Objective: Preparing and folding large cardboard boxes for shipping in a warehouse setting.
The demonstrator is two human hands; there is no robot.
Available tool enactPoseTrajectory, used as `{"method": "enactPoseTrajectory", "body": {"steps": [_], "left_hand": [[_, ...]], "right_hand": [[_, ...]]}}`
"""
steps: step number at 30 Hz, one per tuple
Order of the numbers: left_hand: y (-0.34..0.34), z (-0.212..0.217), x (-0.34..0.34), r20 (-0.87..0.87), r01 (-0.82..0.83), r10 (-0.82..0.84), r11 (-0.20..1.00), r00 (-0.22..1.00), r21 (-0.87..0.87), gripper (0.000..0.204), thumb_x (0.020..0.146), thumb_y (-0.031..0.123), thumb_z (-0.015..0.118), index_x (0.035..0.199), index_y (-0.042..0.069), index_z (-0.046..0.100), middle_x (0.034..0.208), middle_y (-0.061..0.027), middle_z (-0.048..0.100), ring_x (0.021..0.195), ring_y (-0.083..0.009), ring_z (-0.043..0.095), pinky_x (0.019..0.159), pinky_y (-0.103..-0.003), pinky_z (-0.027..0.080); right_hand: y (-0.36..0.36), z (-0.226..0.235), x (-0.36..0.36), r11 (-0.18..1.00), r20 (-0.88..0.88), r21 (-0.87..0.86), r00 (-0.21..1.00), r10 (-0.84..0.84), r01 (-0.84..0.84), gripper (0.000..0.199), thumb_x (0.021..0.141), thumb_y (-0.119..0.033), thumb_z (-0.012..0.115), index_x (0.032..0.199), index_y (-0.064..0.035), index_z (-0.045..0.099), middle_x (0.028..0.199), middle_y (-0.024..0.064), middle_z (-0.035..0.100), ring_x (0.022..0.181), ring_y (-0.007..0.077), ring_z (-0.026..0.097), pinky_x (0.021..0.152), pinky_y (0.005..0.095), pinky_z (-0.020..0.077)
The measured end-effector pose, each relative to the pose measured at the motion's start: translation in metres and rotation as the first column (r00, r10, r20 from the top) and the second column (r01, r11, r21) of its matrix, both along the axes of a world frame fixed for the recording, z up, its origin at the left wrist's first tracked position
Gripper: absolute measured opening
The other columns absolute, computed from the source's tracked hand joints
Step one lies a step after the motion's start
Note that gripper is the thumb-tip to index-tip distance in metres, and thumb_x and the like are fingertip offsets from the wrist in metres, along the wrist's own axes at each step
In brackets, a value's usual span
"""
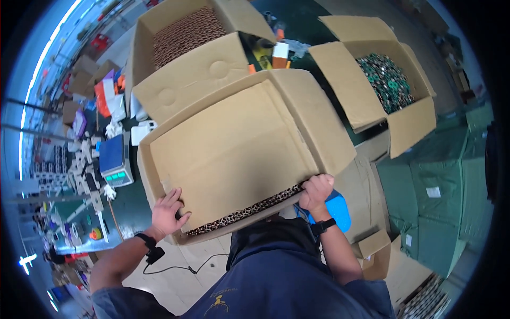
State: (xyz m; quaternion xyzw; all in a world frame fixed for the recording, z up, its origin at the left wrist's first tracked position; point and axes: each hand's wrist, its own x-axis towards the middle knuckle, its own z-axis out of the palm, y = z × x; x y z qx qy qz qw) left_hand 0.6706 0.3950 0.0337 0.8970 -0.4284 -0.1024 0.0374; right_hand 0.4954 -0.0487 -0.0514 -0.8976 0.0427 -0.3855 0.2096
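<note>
In front of me stands an open cardboard box (142, 154) with a flat cardboard sheet (228, 143) lying inside it. Along the near side, a strip of small brown metallic ring-like parts (239, 213) shows beside the sheet. My left hand (169, 212) rests at the near left corner, thumb and fingers spread over the sheet's edge. At the near right corner, my right hand (316, 190) is closed round the box's rim; its fingertips are partly hidden. Dark bands with small devices sit on both wrists.
Beyond is a box of stacked copper-coloured parts (186, 34); far right, another box (348, 80) holds loose green and metallic rings (387, 82). A digital scale (115, 159) stands left. Something blue (338, 211) is by my right wrist. Green-covered stacks (430, 212) line the right.
</note>
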Motion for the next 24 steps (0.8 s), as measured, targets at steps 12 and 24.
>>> {"method": "enactPoseTrajectory", "body": {"steps": [12, 24], "left_hand": [[0.014, -0.002, 0.001, 0.028, 0.022, -0.021, 0.998, 0.999, -0.050, 0.037, 0.077, 0.043, 0.076, 0.085, 0.010, 0.063, 0.143, -0.0141, 0.057, 0.130, -0.0284, 0.056, 0.092, -0.041, 0.047], [0.022, -0.005, 0.003, -0.040, -0.020, 0.015, 0.992, 0.999, -0.127, 0.034, 0.077, 0.041, 0.075, 0.082, 0.008, 0.069, 0.139, -0.0110, 0.060, 0.130, -0.0283, 0.054, 0.096, -0.043, 0.047]], "right_hand": [[0.004, -0.003, -0.004, 0.998, -0.050, -0.059, 0.999, -0.018, 0.015, 0.011, 0.068, -0.020, 0.048, 0.064, -0.0096, 0.051, 0.064, 0.0080, 0.045, 0.062, 0.0276, 0.044, 0.076, 0.0405, 0.0346], [0.000, -0.009, -0.003, 0.997, -0.057, -0.078, 0.998, 0.018, -0.022, 0.010, 0.065, -0.019, 0.047, 0.063, -0.0099, 0.052, 0.066, 0.0081, 0.052, 0.065, 0.0273, 0.048, 0.077, 0.0394, 0.0342]]}}
